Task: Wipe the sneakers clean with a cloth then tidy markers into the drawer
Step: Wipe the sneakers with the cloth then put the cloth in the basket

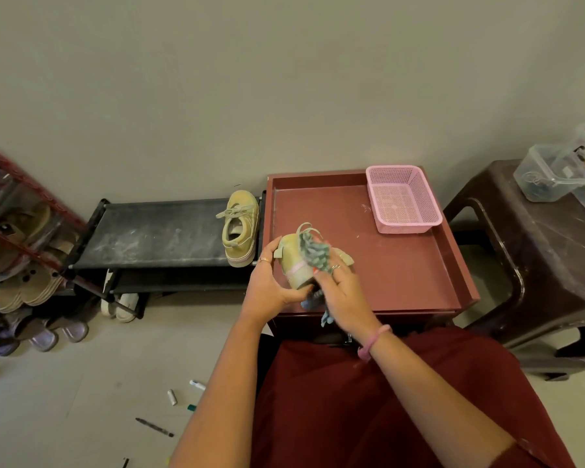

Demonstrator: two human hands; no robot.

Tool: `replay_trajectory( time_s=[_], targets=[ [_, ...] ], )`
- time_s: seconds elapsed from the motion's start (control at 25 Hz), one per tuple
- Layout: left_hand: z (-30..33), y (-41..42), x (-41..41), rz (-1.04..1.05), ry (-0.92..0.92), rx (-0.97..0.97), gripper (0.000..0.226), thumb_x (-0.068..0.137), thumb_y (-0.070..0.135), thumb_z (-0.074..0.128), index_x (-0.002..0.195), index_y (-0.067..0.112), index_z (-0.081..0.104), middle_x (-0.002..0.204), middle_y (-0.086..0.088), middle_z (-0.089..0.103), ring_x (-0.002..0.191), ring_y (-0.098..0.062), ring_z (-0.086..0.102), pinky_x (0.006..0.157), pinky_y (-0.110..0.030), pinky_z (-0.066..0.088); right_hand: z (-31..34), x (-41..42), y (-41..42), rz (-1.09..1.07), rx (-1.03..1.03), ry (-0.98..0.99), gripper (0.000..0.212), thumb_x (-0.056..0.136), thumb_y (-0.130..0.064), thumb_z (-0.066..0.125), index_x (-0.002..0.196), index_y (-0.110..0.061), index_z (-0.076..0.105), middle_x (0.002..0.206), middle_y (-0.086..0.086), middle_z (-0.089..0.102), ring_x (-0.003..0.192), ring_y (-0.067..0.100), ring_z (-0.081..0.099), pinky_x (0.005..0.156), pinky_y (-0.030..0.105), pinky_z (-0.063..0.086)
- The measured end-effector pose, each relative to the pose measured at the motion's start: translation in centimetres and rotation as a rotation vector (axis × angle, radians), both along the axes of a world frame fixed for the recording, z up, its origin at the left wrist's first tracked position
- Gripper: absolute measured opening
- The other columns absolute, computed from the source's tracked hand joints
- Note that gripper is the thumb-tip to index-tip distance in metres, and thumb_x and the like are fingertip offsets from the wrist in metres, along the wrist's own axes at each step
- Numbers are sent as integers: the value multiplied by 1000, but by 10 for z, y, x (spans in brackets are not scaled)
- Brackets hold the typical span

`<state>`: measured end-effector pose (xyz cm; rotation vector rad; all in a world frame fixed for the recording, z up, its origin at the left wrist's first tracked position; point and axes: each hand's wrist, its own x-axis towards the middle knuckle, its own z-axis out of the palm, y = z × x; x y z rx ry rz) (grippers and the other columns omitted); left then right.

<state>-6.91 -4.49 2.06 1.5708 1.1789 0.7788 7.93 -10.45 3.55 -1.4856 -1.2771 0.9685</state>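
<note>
My left hand grips a pale yellow-green sneaker by its heel, held above the front left of the maroon cabinet top. My right hand presses a shaggy blue-grey cloth against the sneaker's side; a tail of the cloth hangs below the hand. The second sneaker stands upright on the right end of the low black shoe rack. Several markers and a black pen lie scattered on the floor at the lower left. No drawer front is visible.
An empty pink mesh basket sits at the cabinet top's back right. A dark plastic stool with clear containers stands to the right. Slippers and sandals crowd a red-framed rack at the far left.
</note>
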Motion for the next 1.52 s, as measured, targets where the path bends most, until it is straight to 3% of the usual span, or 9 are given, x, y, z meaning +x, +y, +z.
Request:
replay_trajectory(
  time_s=[0.12, 0.28, 0.44, 0.64, 0.92, 1.04, 1.12, 1.32, 1.52],
  targets=[
    [-5, -1, -6, -42, 49, -6, 112, 52, 25, 93, 144, 34, 31, 137, 9, 52, 128, -5, 48, 109, -38, 42, 0, -5, -27, 201, 216, -368, 51, 97, -19, 45, 146, -25, 32, 152, -19, 26, 144, 0, 9, 116, 18, 5],
    [-15, -11, -3, 28, 45, 7, 102, 52, 22, 91, 138, 35, 37, 132, 9, 55, 124, -6, 52, 105, -39, 45, -22, 5, -12, 140, 150, -266, 41, 98, -17, 45, 139, -22, 45, 148, -13, 38, 140, 1, 24, 114, 20, 19],
    [-19, -19, 6, 67, 19, 46, 99, 53, 21, 92, 135, 35, 39, 132, 8, 53, 124, -6, 50, 105, -34, 43, -13, 19, 23, -142, -167, -33, 31, 96, -22, 48, 65, -27, 49, 67, -14, 51, 63, 0, 47, 64, 26, 37],
    [-34, -19, 14, 47, -43, 52, 98, 51, 16, 89, 135, 32, 40, 130, 4, 53, 122, -14, 53, 103, -44, 46, -14, 1, 1, 174, -26, -348, 49, 95, -34, 35, 142, -27, 41, 151, -22, 25, 141, -6, 9, 114, 17, 7],
    [-53, -29, 28, 116, -178, 21, 94, 58, -2, 85, 137, 23, 40, 135, -7, 47, 126, -16, 51, 98, -27, 49, -13, -6, 14, 79, 0, -531, 45, 98, -25, 40, 141, -15, 42, 151, -6, 33, 143, 7, 18, 118, 28, 13],
    [-58, -29, 29, 96, -187, 38, 97, 54, 3, 83, 138, 25, 39, 136, -7, 45, 128, -23, 48, 100, -32, 48, -12, 8, 49, -29, -137, -446, 29, 96, -22, 41, 78, -9, 59, 96, -2, 64, 90, 12, 57, 81, 36, 44],
    [-60, -27, 30, 89, -208, 33, 95, 54, 6, 82, 137, 27, 40, 136, -8, 44, 128, -27, 47, 102, -44, 47, -8, 17, 71, -72, -260, -432, 37, 94, -24, 43, 60, -12, 39, 65, -3, 45, 57, 11, 41, 60, 33, 34],
    [-66, -21, 27, 77, -234, -24, 98, 56, -2, 85, 138, 26, 38, 138, -9, 45, 126, -18, 52, 101, -39, 49, -13, -4, 34, 102, -89, -452, 41, 96, -33, 35, 128, -17, 56, 140, -7, 48, 135, 4, 33, 114, 29, 21],
    [-70, -16, 24, 95, -288, -28, 94, 59, -10, 84, 137, 13, 39, 135, -11, 49, 122, -15, 55, 96, -25, 49, -24, -3, 17, 148, 13, -602, 50, 95, -26, 35, 143, -14, 38, 152, -6, 31, 143, 4, 15, 118, 28, 12]
  ],
)
